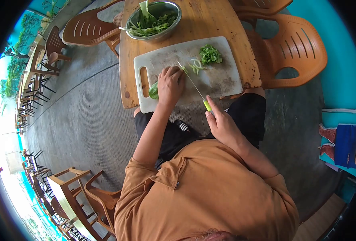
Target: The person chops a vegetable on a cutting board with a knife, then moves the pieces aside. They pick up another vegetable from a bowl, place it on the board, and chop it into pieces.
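My left hand (170,85) is closed over a green vegetable on the white cutting board (162,58). A leaf (153,91) of it sticks out on the hand's left side, and a pale cut end shows by the fingertips. My right hand (222,124) grips a knife (193,83) by its yellow-green handle. The blade slants across the board, its tip close to my left fingers. Thin pale slices (196,66) lie just right of the blade. Farther right is a heap of chopped green leaves (210,54).
A metal bowl (179,17) of leafy greens (149,25) stands behind the board on the wooden table (202,20). The board's near edge juts past the table edge, above my lap. Orange-brown plastic chairs (306,52) stand on both sides.
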Demonstrator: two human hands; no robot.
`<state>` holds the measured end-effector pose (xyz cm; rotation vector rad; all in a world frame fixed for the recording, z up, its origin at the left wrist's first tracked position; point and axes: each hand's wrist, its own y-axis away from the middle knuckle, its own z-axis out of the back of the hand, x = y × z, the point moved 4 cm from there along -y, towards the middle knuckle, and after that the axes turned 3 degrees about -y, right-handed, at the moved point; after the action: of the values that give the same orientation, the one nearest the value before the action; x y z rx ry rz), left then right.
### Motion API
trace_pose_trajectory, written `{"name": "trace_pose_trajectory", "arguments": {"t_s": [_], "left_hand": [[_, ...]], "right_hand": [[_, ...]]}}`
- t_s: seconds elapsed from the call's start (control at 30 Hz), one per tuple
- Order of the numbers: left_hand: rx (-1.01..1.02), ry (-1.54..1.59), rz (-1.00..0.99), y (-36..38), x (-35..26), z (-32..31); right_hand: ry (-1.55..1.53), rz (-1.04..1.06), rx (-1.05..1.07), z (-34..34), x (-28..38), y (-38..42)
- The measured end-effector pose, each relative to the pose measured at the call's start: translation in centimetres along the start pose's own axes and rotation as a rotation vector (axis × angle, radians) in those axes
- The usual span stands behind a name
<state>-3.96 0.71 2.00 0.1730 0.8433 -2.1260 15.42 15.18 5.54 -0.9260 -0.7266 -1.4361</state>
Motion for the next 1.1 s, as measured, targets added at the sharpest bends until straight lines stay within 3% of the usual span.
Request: {"name": "trace_pose_trajectory", "arguments": {"t_s": [0.33,0.5,0.73,0.83,1.1], "left_hand": [[-0.033,-0.003,-0.031,-0.1,0.1,-0.1],[-0.029,0.003,-0.027,0.2,0.0,0.0],[-0.047,-0.003,-0.023,0.1,-0.1,0.1],[-0.046,-0.005,-0.016,-0.2,-0.1,0.0],[-0.069,-0.010,-0.026,-0.1,-0.1,0.4]], "right_hand": [[0.013,-0.018,0.013,-0.5,-0.1,0.2],[-0.008,-0.133,0.073,-0.6,0.0,0.2],[0.045,-0.057,0.029,-0.9,0.0,-0.4],[0.029,-0.184,0.108,-0.8,-0.1,-1.5],[0.131,-0.024,0.014,-1.8,-0.9,-1.3]]}}
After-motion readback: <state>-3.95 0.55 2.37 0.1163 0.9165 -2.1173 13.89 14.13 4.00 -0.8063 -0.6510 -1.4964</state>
